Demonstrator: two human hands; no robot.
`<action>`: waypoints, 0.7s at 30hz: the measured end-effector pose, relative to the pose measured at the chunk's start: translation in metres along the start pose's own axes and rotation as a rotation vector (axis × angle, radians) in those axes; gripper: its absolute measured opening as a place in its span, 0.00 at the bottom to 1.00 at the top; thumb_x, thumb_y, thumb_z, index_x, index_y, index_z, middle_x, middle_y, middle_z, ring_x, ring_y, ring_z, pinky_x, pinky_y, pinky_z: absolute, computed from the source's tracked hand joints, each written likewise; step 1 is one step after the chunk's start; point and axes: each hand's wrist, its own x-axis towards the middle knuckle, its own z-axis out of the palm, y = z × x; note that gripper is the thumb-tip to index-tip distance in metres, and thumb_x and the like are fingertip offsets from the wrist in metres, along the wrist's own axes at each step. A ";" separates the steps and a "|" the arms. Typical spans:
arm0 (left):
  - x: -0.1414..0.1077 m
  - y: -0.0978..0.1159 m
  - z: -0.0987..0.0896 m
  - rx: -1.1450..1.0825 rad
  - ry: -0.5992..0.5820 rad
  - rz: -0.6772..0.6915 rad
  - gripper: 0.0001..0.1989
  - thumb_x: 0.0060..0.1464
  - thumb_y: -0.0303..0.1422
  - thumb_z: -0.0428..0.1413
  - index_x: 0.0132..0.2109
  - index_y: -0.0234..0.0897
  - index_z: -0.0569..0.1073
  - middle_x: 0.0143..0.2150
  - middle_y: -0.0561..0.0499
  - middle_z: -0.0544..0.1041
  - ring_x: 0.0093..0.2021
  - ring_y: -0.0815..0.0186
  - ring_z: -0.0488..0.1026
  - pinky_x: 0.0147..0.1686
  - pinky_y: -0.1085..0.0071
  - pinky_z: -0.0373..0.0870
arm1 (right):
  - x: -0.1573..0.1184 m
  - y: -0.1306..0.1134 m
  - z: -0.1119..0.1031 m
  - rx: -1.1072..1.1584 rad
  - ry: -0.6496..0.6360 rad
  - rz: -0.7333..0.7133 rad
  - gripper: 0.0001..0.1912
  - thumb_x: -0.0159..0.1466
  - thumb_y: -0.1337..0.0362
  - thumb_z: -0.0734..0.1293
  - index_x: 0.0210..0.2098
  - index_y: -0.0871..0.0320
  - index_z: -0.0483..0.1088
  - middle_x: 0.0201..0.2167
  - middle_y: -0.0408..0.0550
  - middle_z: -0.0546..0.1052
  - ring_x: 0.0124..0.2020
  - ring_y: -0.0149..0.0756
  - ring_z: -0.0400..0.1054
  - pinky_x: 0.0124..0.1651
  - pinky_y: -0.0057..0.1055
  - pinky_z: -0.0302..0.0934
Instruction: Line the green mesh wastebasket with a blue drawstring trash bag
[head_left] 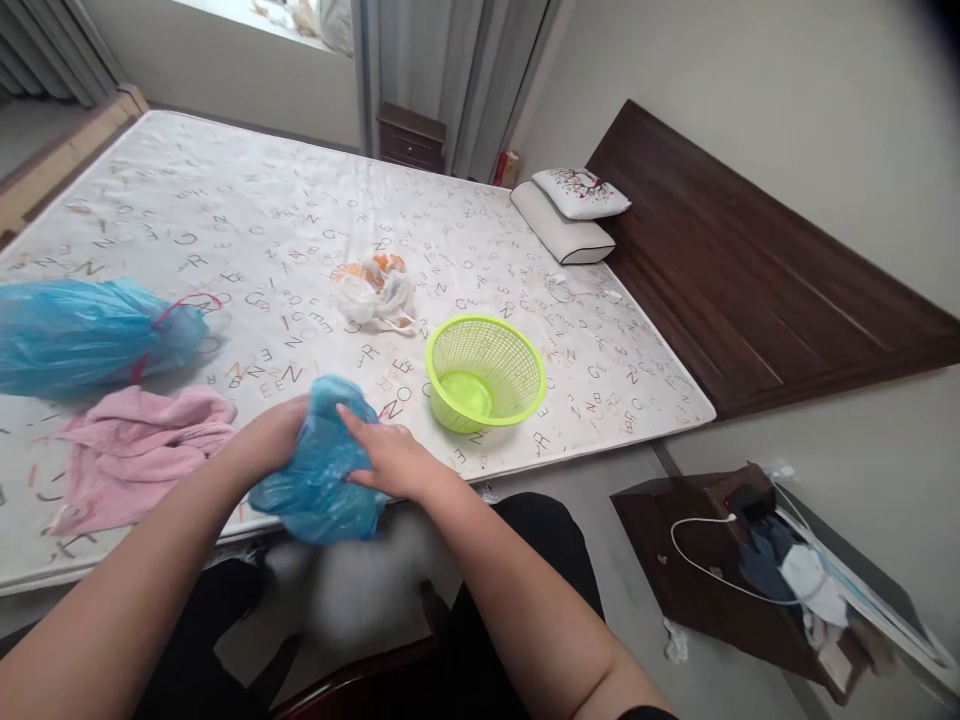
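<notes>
A crumpled blue plastic bag (pixel 322 490) is held between my hands over the front edge of the mattress. My left hand (pixel 283 435) grips its left side, with the fingers hidden behind the plastic. On the other side my right hand (pixel 390 458) is closed on the bag, its thumb and one finger showing against the plastic. A pink cloth (pixel 150 440) lies bunched on the mattress, left of my left hand. Beyond it rests a fuller blue bag (pixel 82 330) tied with red string. The green plastic basket (pixel 487 370) stands right of my right hand; nothing shows inside it.
A white plastic bag (pixel 382 300) with orange contents lies mid-mattress (pixel 247 220). Two pillows (pixel 570 215) sit by the dark wooden headboard (pixel 735 270). At right, a brown nightstand (pixel 652 540) carries a white cable and cloth items. My knees are below the mattress edge.
</notes>
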 end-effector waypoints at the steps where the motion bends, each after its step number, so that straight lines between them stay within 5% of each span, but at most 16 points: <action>1: 0.000 -0.006 -0.012 0.052 -0.023 0.079 0.14 0.61 0.28 0.58 0.52 0.35 0.80 0.55 0.48 0.80 0.58 0.57 0.75 0.64 0.61 0.68 | 0.000 0.002 0.001 -0.001 -0.032 0.057 0.54 0.66 0.54 0.72 0.78 0.48 0.35 0.61 0.57 0.75 0.61 0.54 0.71 0.60 0.49 0.66; 3: -0.003 -0.014 -0.033 0.170 0.022 0.187 0.18 0.62 0.29 0.54 0.56 0.35 0.79 0.57 0.49 0.80 0.59 0.58 0.74 0.64 0.64 0.66 | 0.001 0.007 0.002 -0.023 -0.092 0.155 0.41 0.66 0.56 0.70 0.74 0.52 0.53 0.53 0.57 0.80 0.51 0.51 0.76 0.51 0.42 0.69; 6: -0.006 -0.021 -0.054 0.178 0.371 0.116 0.22 0.68 0.36 0.49 0.63 0.33 0.74 0.60 0.48 0.77 0.61 0.59 0.72 0.64 0.63 0.64 | -0.001 0.011 -0.003 -0.082 -0.241 0.209 0.14 0.68 0.55 0.68 0.48 0.55 0.78 0.46 0.55 0.82 0.46 0.49 0.77 0.46 0.37 0.68; 9: -0.004 -0.024 -0.068 -0.057 0.713 0.012 0.26 0.71 0.41 0.48 0.68 0.28 0.66 0.66 0.44 0.71 0.64 0.61 0.67 0.66 0.65 0.61 | -0.006 0.011 -0.014 -0.016 -0.334 0.208 0.16 0.68 0.49 0.69 0.38 0.56 0.78 0.37 0.52 0.82 0.39 0.44 0.76 0.40 0.34 0.66; 11: 0.001 -0.025 -0.074 -0.298 0.758 -0.078 0.29 0.73 0.42 0.45 0.70 0.25 0.59 0.69 0.41 0.67 0.64 0.63 0.66 0.65 0.67 0.63 | -0.009 0.009 -0.020 0.109 -0.182 0.170 0.19 0.68 0.46 0.68 0.43 0.56 0.77 0.38 0.50 0.81 0.38 0.41 0.75 0.41 0.34 0.66; 13: 0.004 -0.024 -0.073 -0.586 0.599 -0.174 0.30 0.73 0.45 0.42 0.70 0.26 0.58 0.68 0.42 0.70 0.61 0.63 0.71 0.59 0.67 0.69 | -0.012 0.006 -0.025 0.228 0.134 0.119 0.22 0.70 0.46 0.66 0.53 0.55 0.74 0.45 0.51 0.80 0.44 0.39 0.75 0.47 0.35 0.68; 16: -0.001 -0.018 -0.058 -0.901 0.119 -0.179 0.32 0.59 0.52 0.58 0.60 0.32 0.71 0.51 0.45 0.82 0.46 0.57 0.79 0.44 0.64 0.78 | -0.010 0.002 -0.024 0.282 0.519 0.040 0.34 0.67 0.46 0.69 0.66 0.54 0.64 0.65 0.56 0.70 0.66 0.45 0.64 0.66 0.43 0.62; 19: -0.012 -0.009 -0.036 -0.943 -0.395 -0.061 0.31 0.39 0.47 0.71 0.48 0.35 0.78 0.39 0.45 0.83 0.35 0.56 0.80 0.33 0.66 0.77 | -0.003 0.000 -0.012 0.342 0.458 -0.019 0.47 0.57 0.47 0.78 0.70 0.52 0.61 0.72 0.55 0.62 0.74 0.49 0.53 0.74 0.49 0.53; 21: -0.016 -0.003 -0.027 -0.919 -0.560 0.004 0.27 0.38 0.43 0.72 0.46 0.36 0.81 0.38 0.44 0.82 0.35 0.57 0.79 0.32 0.67 0.76 | 0.003 0.000 -0.002 0.464 0.260 -0.033 0.38 0.58 0.54 0.78 0.65 0.52 0.68 0.67 0.51 0.70 0.69 0.47 0.62 0.72 0.46 0.58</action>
